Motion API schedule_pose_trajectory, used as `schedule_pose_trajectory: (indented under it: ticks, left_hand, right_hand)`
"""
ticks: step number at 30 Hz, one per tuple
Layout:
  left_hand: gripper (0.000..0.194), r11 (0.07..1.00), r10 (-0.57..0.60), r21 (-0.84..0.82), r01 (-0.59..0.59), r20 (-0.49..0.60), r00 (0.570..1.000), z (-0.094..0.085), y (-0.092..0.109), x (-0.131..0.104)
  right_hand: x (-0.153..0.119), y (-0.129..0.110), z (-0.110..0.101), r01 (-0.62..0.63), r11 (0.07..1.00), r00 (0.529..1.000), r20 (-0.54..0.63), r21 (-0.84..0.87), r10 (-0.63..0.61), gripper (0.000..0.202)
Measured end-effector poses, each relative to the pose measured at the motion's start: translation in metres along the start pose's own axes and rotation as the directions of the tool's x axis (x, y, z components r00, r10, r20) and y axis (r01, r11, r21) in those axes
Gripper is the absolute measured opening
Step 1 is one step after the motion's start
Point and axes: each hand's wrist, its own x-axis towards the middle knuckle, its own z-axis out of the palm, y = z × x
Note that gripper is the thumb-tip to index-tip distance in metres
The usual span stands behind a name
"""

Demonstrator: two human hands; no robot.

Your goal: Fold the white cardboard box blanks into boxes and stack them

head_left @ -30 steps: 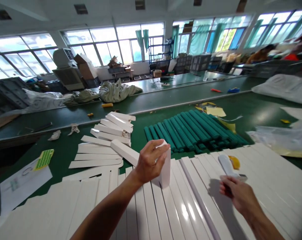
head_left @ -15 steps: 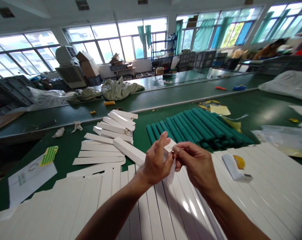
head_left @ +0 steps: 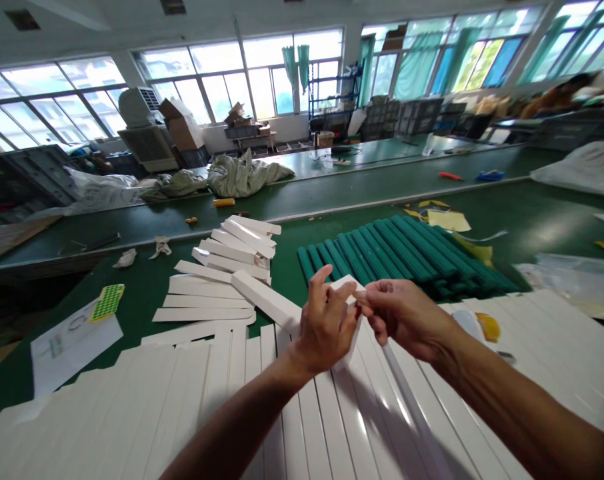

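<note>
My left hand (head_left: 327, 327) is closed round a slim white cardboard box (head_left: 349, 283), its end tilted up between my hands. My left index finger bends over that end. My right hand (head_left: 397, 307) meets it from the right, thumb and fingers pinched together at the box's edge; whatever sits between those fingertips is too small to make out. Beneath both hands lie rows of long white boxes (head_left: 327, 413) side by side. Another white box (head_left: 267, 300) slants behind my left hand, its near end hidden. Partly covered by my right forearm is a white tape dispenser with a yellow part (head_left: 488, 327).
Ribbed green tubes (head_left: 382, 250) are piled beyond my hands. Flat white cartons (head_left: 207, 300) fan out to the left, near a paper sheet (head_left: 75, 347) with a green dotted card (head_left: 107, 302). Plastic bags (head_left: 572, 277) lie at right. A person (head_left: 557, 97) is at the far right.
Both hands have moved slightly right with the box. The left index finger has come down over the box's end, and the right forearm now covers part of the tape dispenser.
</note>
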Motion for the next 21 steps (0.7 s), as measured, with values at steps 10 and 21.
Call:
schedule_pose_trajectory:
  ticks: [10, 21]
  left_hand:
    - [0.052, 0.935, -0.272, -0.263, 0.238, -0.099, 0.957, 0.027, 0.012, -0.025]
    - [0.063, 0.7, -0.714, -0.149, 0.698, -0.122, 0.689, -0.032, -0.042, -0.017]
  right_hand:
    - [0.011, 0.074, -0.006, 0.164, 0.949, 0.946, -0.229, -0.27, -0.229, 0.049]
    - [0.053, 0.135, -0.035, 0.137, 0.82, 0.974, -0.074, -0.556, -0.213, 0.043]
